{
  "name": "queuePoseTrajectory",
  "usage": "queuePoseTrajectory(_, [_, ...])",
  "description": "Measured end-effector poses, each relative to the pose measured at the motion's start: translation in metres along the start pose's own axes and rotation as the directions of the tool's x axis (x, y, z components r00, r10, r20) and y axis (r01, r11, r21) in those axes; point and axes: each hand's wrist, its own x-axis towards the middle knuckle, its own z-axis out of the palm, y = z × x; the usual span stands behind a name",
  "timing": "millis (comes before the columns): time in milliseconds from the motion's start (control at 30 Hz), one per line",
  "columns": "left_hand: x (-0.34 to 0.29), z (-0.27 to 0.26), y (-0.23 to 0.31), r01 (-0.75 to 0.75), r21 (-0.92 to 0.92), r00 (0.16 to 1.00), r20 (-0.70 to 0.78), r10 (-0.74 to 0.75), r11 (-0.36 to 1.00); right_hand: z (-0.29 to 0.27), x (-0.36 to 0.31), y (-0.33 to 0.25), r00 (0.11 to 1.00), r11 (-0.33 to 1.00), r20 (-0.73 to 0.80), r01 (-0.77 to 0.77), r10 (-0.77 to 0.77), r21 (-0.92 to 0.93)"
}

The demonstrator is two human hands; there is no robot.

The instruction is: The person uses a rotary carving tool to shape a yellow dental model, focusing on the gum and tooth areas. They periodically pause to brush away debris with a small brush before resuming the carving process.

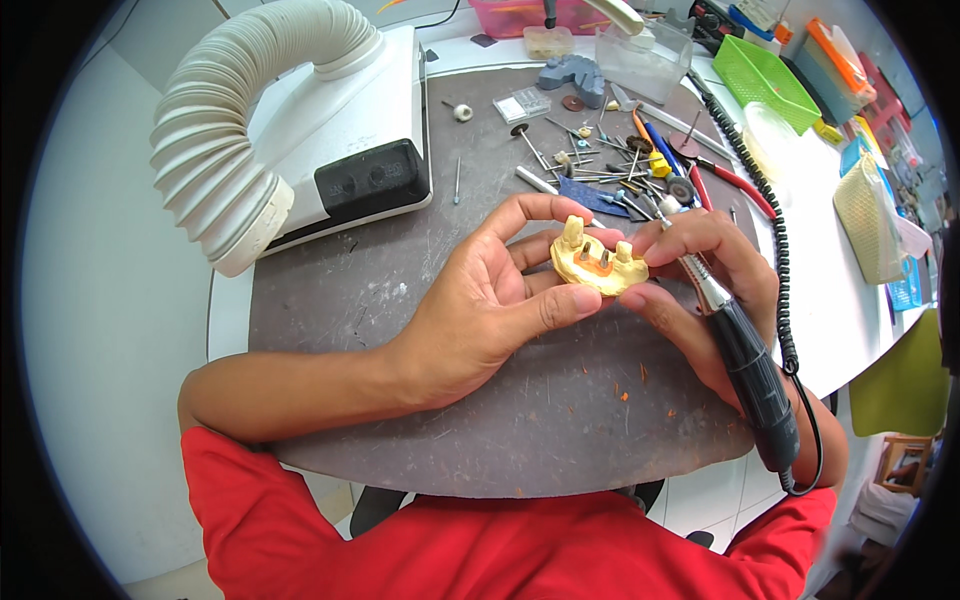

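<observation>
A cream-yellow dental model (598, 268) is held over the middle of the grey work mat. Tooth shapes stand at both of its ends, and two small metal posts rise from an orange patch between them. My left hand (505, 275) grips the model's left side, thumb along its front edge and fingers behind. In my right hand (715, 285) lies a black and silver rotary handpiece (745, 365), its cord running down from the rear end. The right thumb and fingertips also touch the model's right end. The handpiece tip points up and away, apart from the model.
A white machine (345, 130) with a ribbed hose (215, 150) stands at the left. Several burs and polishing discs (625, 175), with pliers (735, 185), lie scattered behind my hands. A coiled black cord (770, 220) runs down the right. Orange crumbs (624, 397) dot the mat (480, 440). A green basket (765, 85) stands far right.
</observation>
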Motion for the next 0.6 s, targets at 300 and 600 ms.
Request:
queuePoseTrajectory(300, [0.0, 0.002, 0.003, 0.055, -0.018, 0.998, 0.004, -0.055, 0.998, -0.016, 0.003, -0.012, 0.999, 0.988, 0.034, -0.002, 0.007, -0.152])
queuePoseTrajectory(600, [0.003, 0.001, -0.001, 0.083, -0.013, 0.996, 0.046, -0.082, 0.996, -0.018, 0.009, -0.002, 0.947, 0.882, 0.017, -0.305, 0.321, 0.36])
